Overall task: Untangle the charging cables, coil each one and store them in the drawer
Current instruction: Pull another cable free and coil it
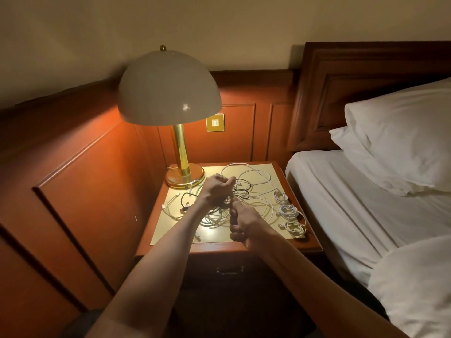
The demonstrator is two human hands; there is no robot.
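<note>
A tangle of white and black charging cables [246,189] lies spread over the nightstand top [266,168]. My left hand [216,189] is closed on a cable end above the middle of the tangle. My right hand [240,222] is closed around a cable just in front of it, near the front edge. Three coiled white cables [289,211] lie in a row along the right side of the top. The drawer [229,269] with a dark handle sits shut below the top, in shadow.
A brass lamp [181,152] with a white dome shade stands at the back left of the nightstand. Wood panelling encloses the left and back. A bed [353,203] with white sheets and pillows lies close on the right.
</note>
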